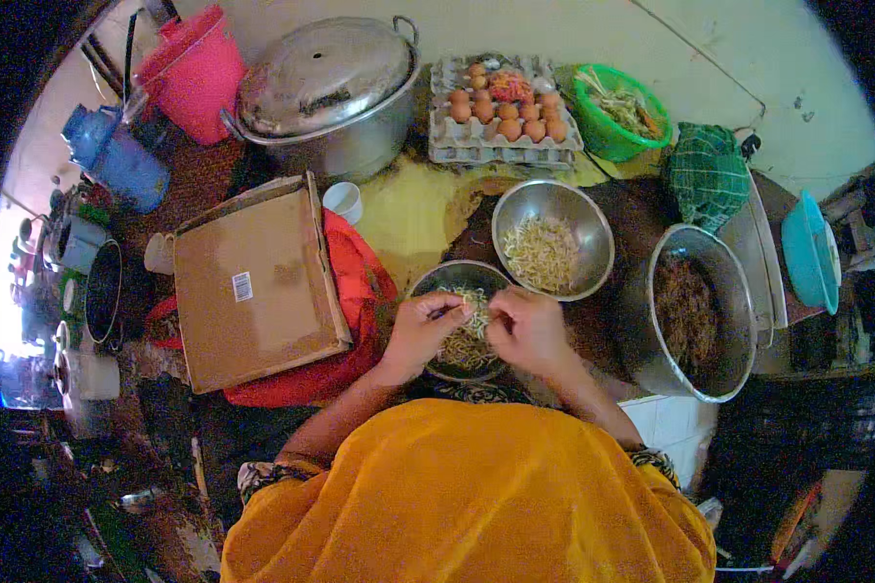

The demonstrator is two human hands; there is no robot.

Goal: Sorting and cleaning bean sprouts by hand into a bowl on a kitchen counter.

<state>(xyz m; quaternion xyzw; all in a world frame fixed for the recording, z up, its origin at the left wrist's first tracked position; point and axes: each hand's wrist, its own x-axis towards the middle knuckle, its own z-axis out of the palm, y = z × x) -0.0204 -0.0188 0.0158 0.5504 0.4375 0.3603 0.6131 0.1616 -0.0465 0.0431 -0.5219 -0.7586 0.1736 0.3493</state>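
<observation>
Both hands are over a round metal bowl (448, 272) of bean sprouts (467, 348) close to my body. My left hand (424, 328) has its thumb and fingertips pinched on some pale sprouts at the bowl's upper middle. My right hand (529, 329) is curled above the bowl's right side, its fingertips near the same sprouts; whether it grips any is hidden. Just beyond, to the right, a second metal bowl (590, 211) holds more bean sprouts (543, 251).
At left, a cardboard box (262, 306) rests on a red cloth or bag (357, 270), near a white cup (343, 202). Behind stand a lidded pot (335, 146), egg trays (507, 153) and a green basket (612, 146). A deep metal pot (652, 342) with brown contents stands right.
</observation>
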